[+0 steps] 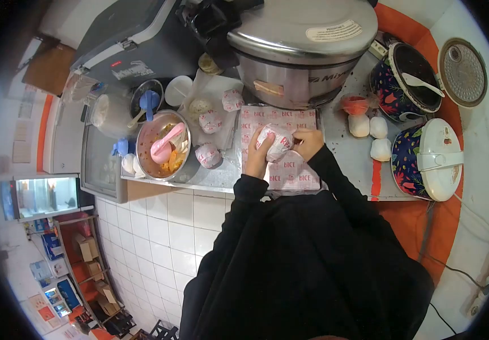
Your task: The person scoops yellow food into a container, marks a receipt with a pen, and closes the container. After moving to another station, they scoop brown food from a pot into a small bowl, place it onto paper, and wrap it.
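Observation:
Between my hands is a round bundle wrapped in white paper with red print [277, 143], held just above the printed sheets. My left hand [257, 156] grips its left side, with the thumb across the front. My right hand [308, 143] has its fingers closed at the right end, pinching the wrapper's edge. Beneath lies a stack of printed wrapping paper [292, 116]. To the left sit more wrapped bundles: one by the cooker [232, 100], another below it [210, 121], and a third near the counter edge [207, 155].
A large steel cooker [301, 79] stands behind the paper. At left is a metal bowl [141, 161] of food with a pink spoon [168, 141]. White lumps [379, 127] and two patterned rice pots, one open [381, 79] and one lidded [406, 153], are at right.

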A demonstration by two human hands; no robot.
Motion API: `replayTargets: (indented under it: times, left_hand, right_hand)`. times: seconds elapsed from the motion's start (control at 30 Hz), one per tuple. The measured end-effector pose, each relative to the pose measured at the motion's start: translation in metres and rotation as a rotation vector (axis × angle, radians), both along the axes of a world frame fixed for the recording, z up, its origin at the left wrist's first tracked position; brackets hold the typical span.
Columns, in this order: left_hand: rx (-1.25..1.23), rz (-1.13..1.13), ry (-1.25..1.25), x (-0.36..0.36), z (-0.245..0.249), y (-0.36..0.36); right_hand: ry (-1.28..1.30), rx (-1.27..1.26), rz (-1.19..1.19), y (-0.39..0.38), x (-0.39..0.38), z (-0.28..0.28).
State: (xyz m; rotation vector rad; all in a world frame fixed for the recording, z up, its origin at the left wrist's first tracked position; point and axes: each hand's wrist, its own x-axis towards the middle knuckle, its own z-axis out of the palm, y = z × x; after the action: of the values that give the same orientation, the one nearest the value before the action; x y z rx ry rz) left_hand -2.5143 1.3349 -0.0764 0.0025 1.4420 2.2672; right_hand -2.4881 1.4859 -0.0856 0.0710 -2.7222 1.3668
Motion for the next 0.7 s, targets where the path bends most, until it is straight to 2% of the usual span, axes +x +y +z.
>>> replayTargets:
  times: [0.03, 0.07, 0.13, 0.17, 0.23, 0.27, 0.3, 0.33, 0.37, 0.4, 0.43, 0.47, 0.5, 0.57, 0.63, 0.7]
  left_hand:
    - [0.065, 0.05, -0.028, 0.001, -0.001, 0.003]
    - [0.005, 0.036, 0.041, 0.002, -0.007, 0.004]
    - [0.081, 0.062, -0.017, 0.009, -0.02, 0.01]
    - [0.148, 0.106, -0.08, 0.012, -0.026, 0.013]
    - [0.113, 0.143, -0.26, 0.017, -0.044, 0.01]
    - [0.204, 0.1, -0.305, 0.015, -0.072, 0.004]
    - [0.209, 0.083, -0.299, 0.015, -0.092, 0.002]
    - [-0.084, 0.141, -0.173, 0.014, -0.108, 0.0]
    - [-0.374, 0.201, -0.04, 0.015, -0.106, 0.002]
    - [-0.708, 0.236, 0.29, 0.018, -0.103, 0.002]
    - [-0.697, 0.225, 0.301, 0.021, -0.103, 0.001]
    - [-0.965, 0.17, 0.366, 0.021, -0.105, -0.002]
    - [-1.233, 0.117, 0.434, 0.02, -0.105, -0.004]
    - [-1.403, 0.209, 0.604, 0.017, -0.097, -0.006]
    - [-1.36, 0.368, 0.683, 0.013, -0.104, -0.01]
    - [-1.277, 0.433, 0.656, 0.015, -0.094, -0.009]
  right_hand:
    - [-0.072, -0.062, 0.0, 0.001, 0.002, 0.0]
    - [-0.065, -0.055, -0.016, -0.002, 0.005, -0.004]
    - [-0.094, -0.887, -0.024, -0.011, 0.009, -0.019]
    - [-0.076, -0.876, -0.039, -0.01, 0.011, -0.033]
    - [-0.159, -0.66, 0.006, -0.006, 0.013, -0.057]
    - [-0.356, -0.427, 0.131, 0.009, 0.012, -0.043]
    - [-0.182, -0.117, 0.006, 0.021, 0.01, -0.049]
    - [-0.01, 0.194, -0.118, 0.033, 0.007, -0.055]
    - [-0.038, 0.436, -0.369, 0.048, 0.002, -0.04]
    - [-0.072, 0.676, -0.621, 0.066, -0.004, -0.023]
    - [0.013, 0.816, -0.684, 0.096, -0.009, -0.04]
    - [0.106, 0.958, -0.751, 0.127, -0.011, -0.061]
    - [0.116, 0.966, -0.775, 0.145, -0.01, -0.064]
    - [-0.107, 0.954, -0.589, 0.171, -0.014, -0.068]
    - [0.058, 0.947, -0.573, 0.174, -0.025, -0.104]
    - [0.097, 0.92, -0.339, 0.126, -0.015, -0.051]
